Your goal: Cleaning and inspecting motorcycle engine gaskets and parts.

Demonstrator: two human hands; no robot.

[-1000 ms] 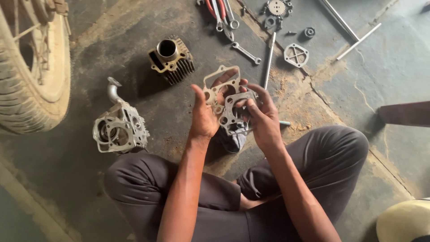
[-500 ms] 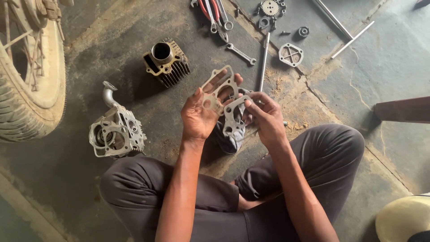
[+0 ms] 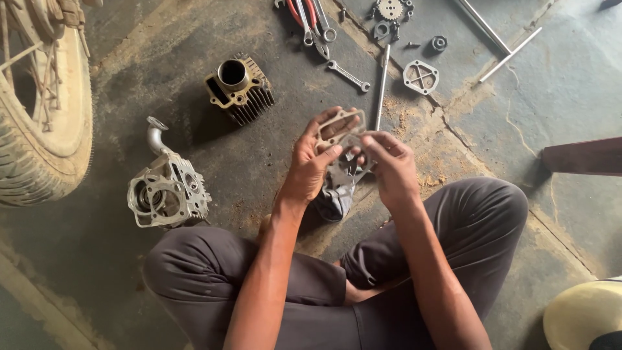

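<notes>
Seated person on a workshop floor [image 3: 97, 285], legs crossed, with a thin flat gasket [image 3: 340, 129] held up between both hands. The left hand [image 3: 311, 162] has its fingers closed on the gasket's near-left edge, thumb across the front; the right hand [image 3: 389, 165] pinches the right edge, fingers curled shut on it. A second metal plate or gasket seems to lie behind the first, though the overlap makes this hard to tell.

Landmark: the finned cylinder block [image 3: 240, 87], lying on the floor up and to the left of the gasket. Below and left of the block sits the cylinder head [image 3: 168, 191] with its curved pipe. To the block's right lie spanners and pliers [image 3: 317, 26], a long rod [image 3: 382, 78], a small square cover [image 3: 421, 76] and a sprocket [image 3: 390, 10]. Far left of the block stands a dusty spoked wheel [image 3: 39, 116].

Judged by this spread, the engine's top end is already apart; the parts are not yet rejoined. The floor is cracked, oil-stained concrete with patches of sandy grit.
</notes>
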